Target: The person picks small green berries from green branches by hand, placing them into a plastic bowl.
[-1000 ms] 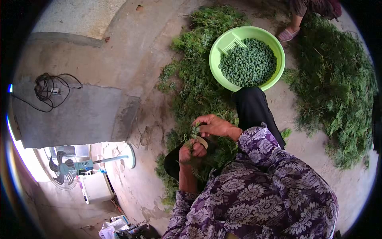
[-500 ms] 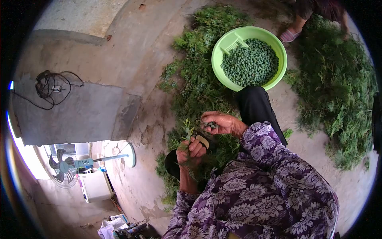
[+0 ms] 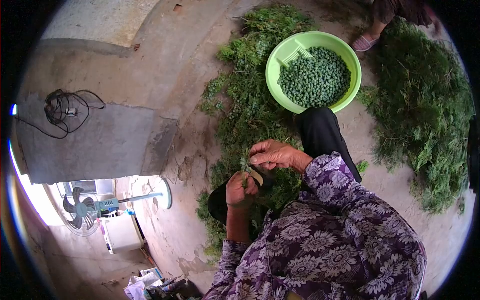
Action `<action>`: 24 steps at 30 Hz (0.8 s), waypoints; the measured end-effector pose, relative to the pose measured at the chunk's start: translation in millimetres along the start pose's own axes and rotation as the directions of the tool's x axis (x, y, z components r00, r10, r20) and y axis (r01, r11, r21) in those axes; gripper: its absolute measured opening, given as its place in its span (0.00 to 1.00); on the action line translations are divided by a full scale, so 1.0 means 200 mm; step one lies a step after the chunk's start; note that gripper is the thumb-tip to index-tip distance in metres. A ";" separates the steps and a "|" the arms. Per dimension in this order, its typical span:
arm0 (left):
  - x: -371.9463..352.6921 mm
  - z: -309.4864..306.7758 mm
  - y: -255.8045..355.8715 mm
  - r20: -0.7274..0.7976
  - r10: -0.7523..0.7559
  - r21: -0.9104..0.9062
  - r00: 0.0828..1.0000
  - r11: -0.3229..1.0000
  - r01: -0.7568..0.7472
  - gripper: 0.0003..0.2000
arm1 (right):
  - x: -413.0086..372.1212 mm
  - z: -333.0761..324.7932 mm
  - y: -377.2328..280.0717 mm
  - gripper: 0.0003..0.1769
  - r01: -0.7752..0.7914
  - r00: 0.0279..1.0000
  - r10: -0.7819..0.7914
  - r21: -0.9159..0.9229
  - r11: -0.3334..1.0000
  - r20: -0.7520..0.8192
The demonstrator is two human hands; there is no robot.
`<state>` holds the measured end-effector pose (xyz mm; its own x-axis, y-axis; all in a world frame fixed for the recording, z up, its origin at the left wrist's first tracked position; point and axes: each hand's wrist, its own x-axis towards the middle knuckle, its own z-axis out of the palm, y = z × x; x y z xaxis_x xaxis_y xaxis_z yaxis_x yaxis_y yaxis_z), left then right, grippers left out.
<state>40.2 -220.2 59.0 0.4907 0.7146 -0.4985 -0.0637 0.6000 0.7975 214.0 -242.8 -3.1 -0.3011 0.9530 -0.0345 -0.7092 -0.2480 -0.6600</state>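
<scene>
Green basin (image 3: 269,64) at upper centre is pretty well filled already; sprig (image 3: 244,164) is gripped in left hand (image 3: 239,191), pinched by right hand (image 3: 275,155); heaps of greenery (image 3: 425,115) left.

Glossy smooth plastic basin (image 3: 280,55) (bright green), rough matt concrete floor (image 3: 165,65), printed cloth sleeve (image 3: 325,175).

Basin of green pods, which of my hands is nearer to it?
Right. The right hand is below the basin; the left hand is lower yet, gripping a sprig.
</scene>
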 end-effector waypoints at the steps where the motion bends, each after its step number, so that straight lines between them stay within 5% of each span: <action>1: 0.00 0.02 0.00 -0.065 0.035 0.066 0.997 0.997 -0.030 0.07 | -0.02 0.02 -0.02 0.15 -0.022 0.999 0.018 -0.099 0.995 -0.039; 6: 0.00 0.03 -0.01 -0.154 0.086 0.090 0.984 0.993 -0.073 0.04 | -0.04 0.05 -0.07 0.13 -0.062 0.993 0.032 -0.264 0.962 -0.116; 9: -0.03 0.09 0.01 -0.247 0.158 0.204 0.956 0.973 -0.108 0.03 | 0.07 -0.09 0.10 0.11 0.048 0.969 -0.126 -0.335 0.941 -0.214; 11: -0.04 0.10 0.02 -0.326 0.216 0.305 0.920 0.946 -0.113 0.02 | 0.07 -0.14 0.08 0.08 0.156 0.921 -0.129 0.045 0.987 -0.368; 13: -0.05 0.08 0.03 -0.282 0.326 0.495 0.902 0.855 -0.154 0.02 | 0.06 -0.12 0.03 0.07 0.165 0.932 -0.134 0.065 0.984 -0.336; 20: 0.00 0.01 -0.05 -0.177 0.473 0.727 0.863 0.654 -0.209 0.04 | 0.02 -0.04 -0.01 0.06 0.155 0.982 -0.136 0.147 0.977 -0.131; 24: 0.01 0.01 -0.05 -0.159 0.520 0.787 0.839 0.580 -0.211 0.04 | 0.02 0.00 0.02 0.13 0.089 0.983 -0.113 -0.162 0.983 -0.143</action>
<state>42.7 -226.5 50.3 0.2408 0.9689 -0.0573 0.5430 -0.0856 0.8354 210.4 -239.2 -5.4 -0.1247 0.9899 -0.0673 -0.6202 -0.1307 -0.7735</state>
